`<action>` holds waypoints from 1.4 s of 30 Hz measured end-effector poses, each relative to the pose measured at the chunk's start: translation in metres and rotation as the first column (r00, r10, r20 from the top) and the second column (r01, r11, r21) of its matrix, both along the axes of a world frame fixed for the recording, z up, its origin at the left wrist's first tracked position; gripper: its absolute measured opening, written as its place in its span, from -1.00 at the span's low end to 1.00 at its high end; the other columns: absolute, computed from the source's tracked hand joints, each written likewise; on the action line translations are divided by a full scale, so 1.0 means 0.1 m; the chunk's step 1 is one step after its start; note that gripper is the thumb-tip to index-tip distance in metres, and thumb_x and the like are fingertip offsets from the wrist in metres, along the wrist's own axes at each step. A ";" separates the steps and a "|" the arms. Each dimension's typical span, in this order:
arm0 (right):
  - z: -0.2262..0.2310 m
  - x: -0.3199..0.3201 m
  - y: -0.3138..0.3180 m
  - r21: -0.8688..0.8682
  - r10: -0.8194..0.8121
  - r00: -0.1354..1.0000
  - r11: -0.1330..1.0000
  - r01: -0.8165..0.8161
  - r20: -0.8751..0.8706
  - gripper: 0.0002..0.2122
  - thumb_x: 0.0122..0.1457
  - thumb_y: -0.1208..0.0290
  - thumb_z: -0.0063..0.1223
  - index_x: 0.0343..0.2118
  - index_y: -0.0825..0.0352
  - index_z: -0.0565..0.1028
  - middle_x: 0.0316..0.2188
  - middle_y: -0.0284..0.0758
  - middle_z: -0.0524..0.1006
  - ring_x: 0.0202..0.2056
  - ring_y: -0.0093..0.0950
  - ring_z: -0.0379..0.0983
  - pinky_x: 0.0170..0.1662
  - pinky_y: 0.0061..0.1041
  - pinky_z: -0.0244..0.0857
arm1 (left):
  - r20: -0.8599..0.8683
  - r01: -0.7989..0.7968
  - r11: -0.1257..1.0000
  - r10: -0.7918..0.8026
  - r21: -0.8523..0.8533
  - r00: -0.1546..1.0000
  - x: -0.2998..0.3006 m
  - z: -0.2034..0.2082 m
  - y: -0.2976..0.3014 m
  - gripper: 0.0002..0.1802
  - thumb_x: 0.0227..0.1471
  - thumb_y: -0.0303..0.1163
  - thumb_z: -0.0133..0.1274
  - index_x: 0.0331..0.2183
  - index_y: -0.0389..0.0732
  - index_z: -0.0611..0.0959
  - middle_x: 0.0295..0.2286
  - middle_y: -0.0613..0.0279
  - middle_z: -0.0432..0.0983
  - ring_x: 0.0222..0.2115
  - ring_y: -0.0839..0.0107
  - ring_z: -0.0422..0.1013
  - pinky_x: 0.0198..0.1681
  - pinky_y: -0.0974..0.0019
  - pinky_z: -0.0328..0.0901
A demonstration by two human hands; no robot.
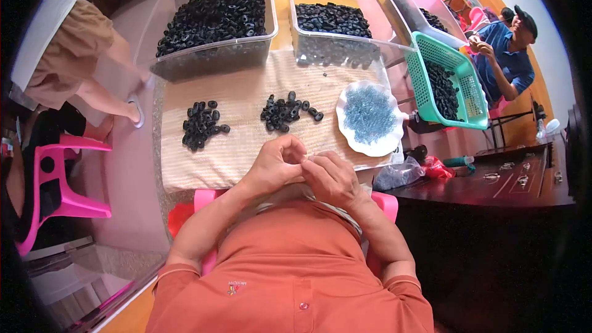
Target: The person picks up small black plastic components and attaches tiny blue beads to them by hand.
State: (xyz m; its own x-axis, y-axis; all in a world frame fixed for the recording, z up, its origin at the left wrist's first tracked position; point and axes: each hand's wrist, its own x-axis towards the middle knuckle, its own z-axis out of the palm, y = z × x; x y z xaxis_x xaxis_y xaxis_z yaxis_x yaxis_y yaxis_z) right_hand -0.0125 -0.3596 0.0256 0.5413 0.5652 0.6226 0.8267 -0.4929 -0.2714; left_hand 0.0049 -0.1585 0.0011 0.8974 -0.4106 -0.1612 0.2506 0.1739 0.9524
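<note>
Black pieces (282,115) lie beyond the curled, touching left hand (275,164) and right hand (334,179), grip impossible to tell.

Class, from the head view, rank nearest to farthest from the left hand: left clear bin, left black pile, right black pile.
1. Right black pile, ahead of the left hand.
2. Left black pile, ahead and leftward.
3. Left clear bin, beyond that pile.

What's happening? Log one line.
left hand: near right hand | grasp: unclear | black pieces: two piles on cloth | white plate: bluish pieces
</note>
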 end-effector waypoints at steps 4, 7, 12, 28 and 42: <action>-0.02 0.05 -0.07 0.084 -0.045 0.995 0.995 0.053 -0.093 -0.61 0.00 0.55 0.38 -0.08 0.40 0.53 -0.20 -0.12 0.61 -0.24 -0.17 0.59 -0.22 -0.30 0.50 | 0.048 -0.057 0.996 0.053 0.076 0.997 0.02 0.16 -0.05 -0.74 0.00 -0.50 0.36 -0.28 -0.25 0.60 -0.42 0.35 0.59 -0.38 0.61 0.51 -0.30 0.45 0.43; 0.01 0.04 -0.12 0.223 -0.144 0.982 0.960 0.169 -0.124 -0.55 0.04 0.47 0.43 0.00 0.38 0.51 -0.04 -0.07 0.59 -0.11 -0.11 0.59 -0.12 -0.27 0.53 | 0.273 -0.193 0.960 0.134 0.201 0.953 0.21 0.40 -0.10 -0.79 0.00 -0.49 0.36 -0.34 -0.25 0.63 -0.42 0.32 0.61 -0.38 0.60 0.51 -0.31 0.43 0.43; -0.05 -0.02 -0.14 0.281 -0.168 0.976 0.938 0.203 -0.141 -0.67 0.09 0.53 0.36 -0.08 0.36 0.54 -0.07 -0.07 0.58 -0.12 -0.13 0.60 -0.13 -0.30 0.53 | 0.847 -0.578 0.773 0.102 0.262 0.521 1.10 1.26 -0.26 -0.81 0.00 -0.40 0.35 -0.36 -0.27 0.68 -0.48 0.09 0.68 -0.45 0.27 0.64 -0.35 0.25 0.50; -0.07 0.00 -0.18 0.318 -0.110 0.972 0.932 0.173 -0.207 -0.82 0.12 0.59 0.28 -0.22 0.37 0.55 -0.20 -0.13 0.60 -0.26 -0.16 0.62 -0.28 -0.29 0.53 | 0.841 -0.448 0.713 -0.468 0.540 0.270 0.99 0.34 -0.24 -0.85 -0.01 -0.43 0.30 -0.33 -0.18 0.69 -0.33 0.17 0.64 -0.26 0.17 0.58 -0.17 0.17 0.49; -0.15 -0.06 -0.14 0.274 -0.055 0.965 0.953 0.127 -0.256 -0.85 0.12 0.58 0.25 -0.24 0.36 0.56 -0.27 -0.19 0.62 -0.30 -0.19 0.62 -0.26 -0.30 0.51 | 0.676 -0.518 0.552 -0.733 0.653 0.072 1.02 0.14 -0.07 -0.80 0.04 -0.33 0.11 -0.25 -0.13 0.65 -0.25 0.25 0.53 -0.06 0.26 0.45 0.19 0.05 0.28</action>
